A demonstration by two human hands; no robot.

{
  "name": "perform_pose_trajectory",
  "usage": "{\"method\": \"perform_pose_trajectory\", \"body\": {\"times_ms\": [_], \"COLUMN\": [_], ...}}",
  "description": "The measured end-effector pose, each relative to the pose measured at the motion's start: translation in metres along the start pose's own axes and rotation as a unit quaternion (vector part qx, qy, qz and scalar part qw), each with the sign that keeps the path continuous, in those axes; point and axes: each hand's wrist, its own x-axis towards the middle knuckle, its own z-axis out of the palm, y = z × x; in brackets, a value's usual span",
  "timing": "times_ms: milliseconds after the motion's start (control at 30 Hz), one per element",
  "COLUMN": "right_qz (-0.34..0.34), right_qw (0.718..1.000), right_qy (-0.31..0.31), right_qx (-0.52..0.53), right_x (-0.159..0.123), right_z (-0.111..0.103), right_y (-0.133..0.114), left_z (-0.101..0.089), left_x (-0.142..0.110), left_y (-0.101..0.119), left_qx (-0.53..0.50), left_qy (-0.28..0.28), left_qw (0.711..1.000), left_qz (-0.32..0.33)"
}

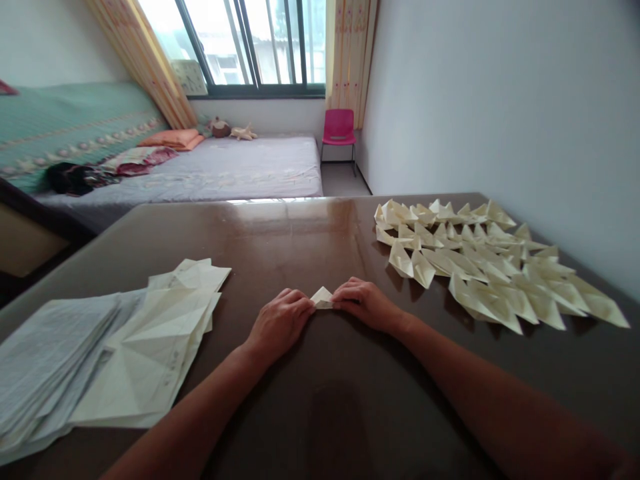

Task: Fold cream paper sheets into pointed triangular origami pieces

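Note:
A small piece of folded cream paper [323,297] lies near the middle of the brown table, its peak pointing away from me. My left hand [286,316] pinches its left corner, fingers pressed together. At the right corner, my right hand [364,304] grips the same paper between thumb and fingers. Both forearms come in from the bottom of the view. The paper's lower edge and corners are partly covered by the fingertips.
Many folded paper boats [480,260] stand in rows on the table's right side. To the left lie creased cream sheets [155,340] beside a stack of printed papers [55,353]. Beyond the glossy table [280,233] are a bed [270,163] and a pink chair [339,128].

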Motion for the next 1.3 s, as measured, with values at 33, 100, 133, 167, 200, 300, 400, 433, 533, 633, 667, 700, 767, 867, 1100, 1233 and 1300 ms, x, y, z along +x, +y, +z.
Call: {"method": "perform_pose_trajectory", "body": {"times_ms": [33, 100, 133, 167, 200, 300, 400, 433, 533, 633, 667, 700, 767, 867, 1100, 1233, 1300], "right_qz": [0.021, 0.060, 0.076, 0.089, 0.101, 0.122, 0.123, 0.122, 0.109, 0.083, 0.072, 0.061, 0.039, 0.021, 0.045, 0.056, 0.056], "right_qw": [1.000, 0.998, 0.996, 0.995, 0.993, 0.986, 0.983, 0.982, 0.980, 0.975, 0.971, 0.965, 0.951, 0.931, 0.903, 0.891, 0.889], "right_qy": [0.012, 0.032, 0.038, 0.042, 0.045, 0.051, 0.048, 0.047, 0.039, 0.009, -0.006, -0.022, -0.050, -0.076, -0.081, -0.085, -0.087], "right_qx": [0.004, -0.003, -0.013, -0.028, -0.046, -0.100, -0.128, -0.136, -0.159, -0.205, -0.229, -0.254, -0.302, -0.356, -0.420, -0.443, -0.445], "right_x": [0.001, 0.002, 0.003, 0.003, 0.003, 0.004, 0.004, 0.004, 0.005, 0.004, 0.004, 0.003, 0.001, -0.004, -0.018, -0.025, -0.026], "right_z": [0.002, 0.007, 0.009, 0.011, 0.013, 0.017, 0.018, 0.018, 0.017, 0.015, 0.014, 0.012, 0.009, 0.007, 0.019, 0.024, 0.025], "right_y": [0.000, -0.003, -0.004, -0.006, -0.007, -0.011, -0.013, -0.013, -0.014, -0.017, -0.019, -0.021, -0.028, -0.041, -0.058, -0.061, -0.064], "left_z": [0.001, 0.004, 0.006, 0.007, 0.008, 0.010, 0.010, 0.010, 0.009, 0.009, 0.009, 0.008, 0.007, 0.003, -0.007, -0.010, -0.011], "left_x": [0.002, 0.005, 0.006, 0.008, 0.009, 0.010, 0.010, 0.010, 0.009, 0.007, 0.006, 0.005, 0.004, 0.002, -0.002, -0.004, -0.005], "left_y": [-0.001, -0.002, -0.002, -0.002, -0.002, -0.001, 0.002, 0.003, 0.005, 0.006, 0.006, 0.007, 0.009, 0.015, 0.027, 0.031, 0.031], "left_qx": [-0.007, -0.018, -0.020, -0.019, -0.014, 0.016, 0.053, 0.065, 0.090, 0.109, 0.115, 0.123, 0.137, 0.164, 0.211, 0.216, 0.216], "left_qy": [0.005, 0.016, 0.022, 0.026, 0.027, 0.023, 0.019, 0.018, 0.018, 0.018, 0.016, 0.012, 0.003, -0.018, -0.049, -0.062, -0.062], "left_qw": [1.000, 0.998, 0.997, 0.996, 0.995, 0.995, 0.995, 0.994, 0.993, 0.993, 0.993, 0.992, 0.991, 0.986, 0.976, 0.974, 0.974], "left_qz": [-0.019, -0.056, -0.072, -0.086, -0.094, -0.096, -0.084, -0.081, -0.070, -0.044, -0.032, -0.021, -0.004, 0.007, -0.004, -0.007, -0.006]}}
